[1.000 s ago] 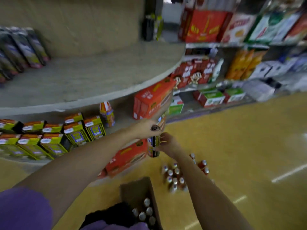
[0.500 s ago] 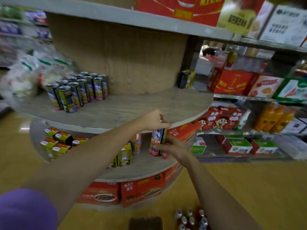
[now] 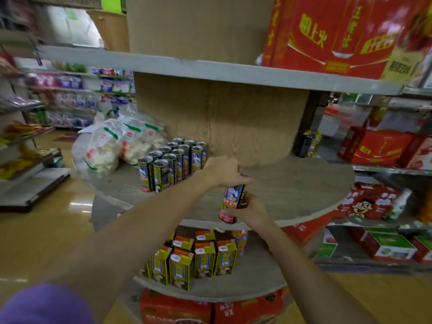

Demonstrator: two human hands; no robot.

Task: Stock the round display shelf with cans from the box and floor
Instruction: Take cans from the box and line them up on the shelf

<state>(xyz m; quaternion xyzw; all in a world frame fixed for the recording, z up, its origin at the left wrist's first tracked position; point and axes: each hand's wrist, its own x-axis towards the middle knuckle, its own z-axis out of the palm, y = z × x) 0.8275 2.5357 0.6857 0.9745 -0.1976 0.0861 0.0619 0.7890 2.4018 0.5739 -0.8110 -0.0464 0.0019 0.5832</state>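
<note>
Both hands clamp one can [image 3: 231, 202] — left hand [image 3: 223, 170] on top, right hand [image 3: 249, 212] below — best set upright at the can cluster's [image 3: 173, 163] three o'clock.

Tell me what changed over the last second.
Both hands carried the can up from low over the floor to the edge of the middle shelf. The left hand stays over its top and the right hand round its base. The can cluster is unmoved.

Both hands [image 3: 236, 195] around upright can [image 3: 232, 202] above shelf [image 3: 304, 183]
</note>
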